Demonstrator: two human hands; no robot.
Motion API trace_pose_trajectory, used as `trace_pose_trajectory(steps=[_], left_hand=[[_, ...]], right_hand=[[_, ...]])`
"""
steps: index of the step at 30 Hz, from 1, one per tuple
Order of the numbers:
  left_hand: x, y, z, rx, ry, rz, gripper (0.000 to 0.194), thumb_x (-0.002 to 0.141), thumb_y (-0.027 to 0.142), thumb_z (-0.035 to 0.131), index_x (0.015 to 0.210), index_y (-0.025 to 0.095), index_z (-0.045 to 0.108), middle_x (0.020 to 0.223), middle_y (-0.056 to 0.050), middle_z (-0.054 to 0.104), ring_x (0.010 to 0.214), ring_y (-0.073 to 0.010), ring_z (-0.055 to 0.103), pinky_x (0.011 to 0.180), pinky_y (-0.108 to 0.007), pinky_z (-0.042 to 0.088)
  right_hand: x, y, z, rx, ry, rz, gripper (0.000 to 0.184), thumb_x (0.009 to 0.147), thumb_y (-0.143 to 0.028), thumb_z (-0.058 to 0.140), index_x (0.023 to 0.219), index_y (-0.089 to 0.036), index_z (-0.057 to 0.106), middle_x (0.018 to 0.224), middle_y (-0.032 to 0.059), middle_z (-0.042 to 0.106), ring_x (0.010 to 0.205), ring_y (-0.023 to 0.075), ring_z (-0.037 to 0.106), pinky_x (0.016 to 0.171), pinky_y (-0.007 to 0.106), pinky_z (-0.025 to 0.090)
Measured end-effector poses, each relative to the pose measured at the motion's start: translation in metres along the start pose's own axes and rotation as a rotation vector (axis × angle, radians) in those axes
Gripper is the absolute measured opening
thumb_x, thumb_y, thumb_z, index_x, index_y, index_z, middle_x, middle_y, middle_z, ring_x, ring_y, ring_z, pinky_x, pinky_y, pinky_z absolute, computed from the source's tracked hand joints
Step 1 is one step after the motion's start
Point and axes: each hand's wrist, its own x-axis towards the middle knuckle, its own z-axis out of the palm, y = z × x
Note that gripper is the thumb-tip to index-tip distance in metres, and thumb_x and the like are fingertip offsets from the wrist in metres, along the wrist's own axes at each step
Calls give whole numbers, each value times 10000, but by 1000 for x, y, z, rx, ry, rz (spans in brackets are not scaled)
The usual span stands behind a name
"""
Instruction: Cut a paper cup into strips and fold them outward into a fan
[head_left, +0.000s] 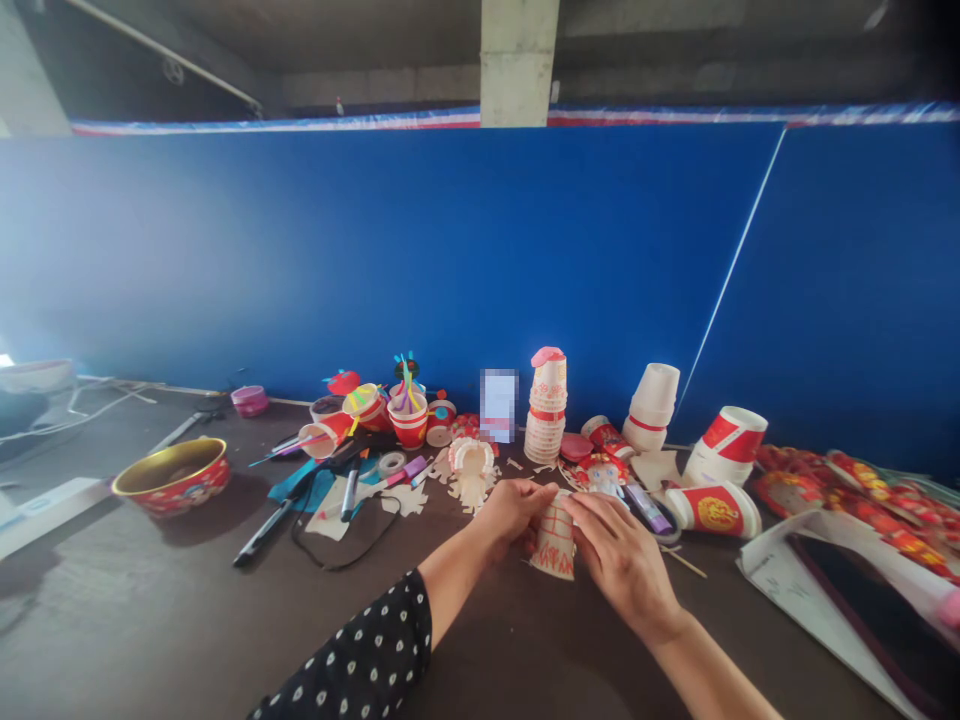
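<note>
"What does the head view give you?"
"From my remote seat, I see a white paper cup (pixel 555 548) front and centre, wide end down, red lines drawn on its side. I can't tell whether it touches the tabletop (pixel 315 640)."
"And the fingers?"
"Grasping it from both sides: left hand (pixel 514 518) pinching near the narrow end, right hand (pixel 621 558) curved along its flank. I'd guess that steadies the thin wall."
"Behind?"
"A ribbed cup tower (pixel 546 432), probably nested to save room; leftward, a glossy gold-lined bowl (pixel 180 478)."
</note>
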Motion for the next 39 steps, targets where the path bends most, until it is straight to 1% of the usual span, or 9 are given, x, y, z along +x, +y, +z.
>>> trace_pose_trajectory(steps=[5,10,14,17,20,26,32,36,39], left_hand=[[1,5,-5,76,-67,100,345,762,439,534,936,146,589,486,31,536,360,-89,485,377,-186,326],[7,0,-10,124,-123,378,364,620,243,686,962,131,632,699,-10,596,572,-88,515,549,-206,386],[4,-1,-10,-111,-291,278,445,615,251,697,1036,147,600,931,-61,608,816,-146,552,712,-253,410],[-1,1,-8,-214,-403,247,515,590,254,731,1068,148,569,951,-70,598,840,-159,555,756,-286,405],[-5,2,-6,-205,-461,269,586,546,221,769,1082,148,542,928,-65,593,811,-158,555,747,-292,400],[-6,0,-2,-189,-407,274,442,584,227,699,997,124,584,827,-58,611,711,-147,545,654,-259,382],[-4,1,1,-165,-298,242,298,588,200,552,842,99,670,697,-26,607,639,-123,499,626,-247,357],[-4,-1,4,-65,-231,285,314,543,115,530,817,107,683,707,-23,612,642,-119,500,629,-239,369],[-6,0,4,-73,-301,299,407,496,65,520,868,117,677,699,-14,613,628,-117,505,608,-229,375]], right_hand=[[-4,5,2,69,121,113,287,859,-217,444,1106,-210,589,1009,89,649,958,230,588,830,385,483],[-11,12,7,214,122,333,241,822,-244,460,984,-207,634,942,79,671,866,235,623,752,366,506],[-12,10,10,362,78,527,263,811,-350,486,931,-192,659,886,66,698,792,234,647,688,322,511],[-10,5,10,460,50,658,331,815,-438,476,900,-181,667,765,60,706,682,227,651,585,288,502],[-8,1,8,499,16,739,362,795,-483,491,863,-176,670,666,51,693,588,215,633,490,261,468],[-7,3,12,639,-11,793,381,763,-493,508,864,-166,673,599,26,663,508,187,580,440,252,423],[-5,3,11,767,-4,885,389,717,-466,562,832,-114,681,613,39,654,577,202,584,523,267,431],[-3,0,8,841,-17,918,368,708,-465,563,776,-122,679,560,17,619,537,183,558,483,251,396],[-4,0,9,815,-33,910,346,707,-464,566,720,-133,666,550,6,609,502,162,532,463,240,375]])
